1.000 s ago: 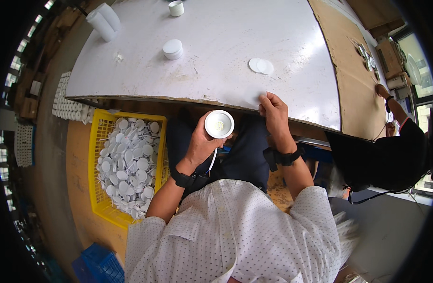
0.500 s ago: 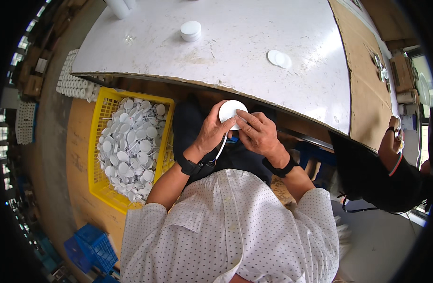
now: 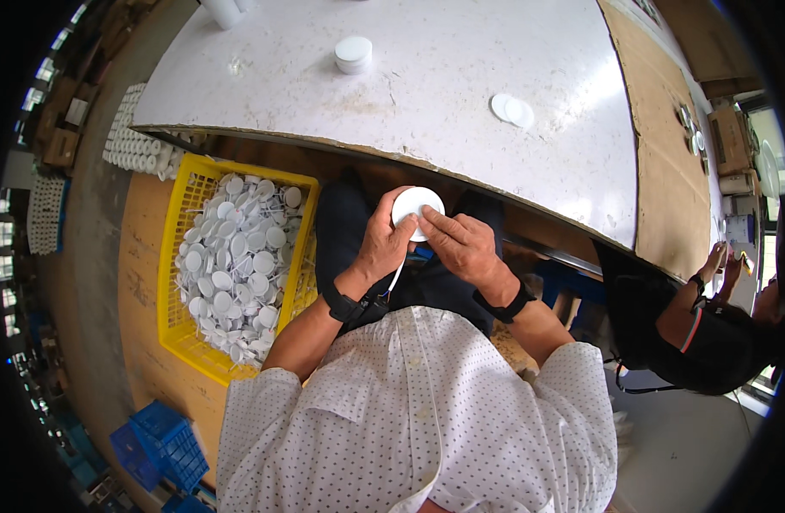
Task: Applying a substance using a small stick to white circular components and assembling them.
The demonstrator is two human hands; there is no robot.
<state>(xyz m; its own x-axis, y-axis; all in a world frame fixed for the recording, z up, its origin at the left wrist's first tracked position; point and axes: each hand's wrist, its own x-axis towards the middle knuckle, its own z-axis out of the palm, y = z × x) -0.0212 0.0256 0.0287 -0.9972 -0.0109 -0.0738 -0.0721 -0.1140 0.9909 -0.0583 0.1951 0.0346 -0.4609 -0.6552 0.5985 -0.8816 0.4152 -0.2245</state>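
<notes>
Both hands on one white round disc (image 3: pixel 416 208) mid-frame | left hand (image 3: pixel 382 244) grip grasping it, right hand (image 3: pixel 462 245) fingertips pressing | risk: slips, falls beside yellow crate (image 3: pixel 180 282)

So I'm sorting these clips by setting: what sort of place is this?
Probably a small factory assembly bench: a yellow crate full of identical white round parts, more stacked on the white worktable, and another person working alongside.
</notes>
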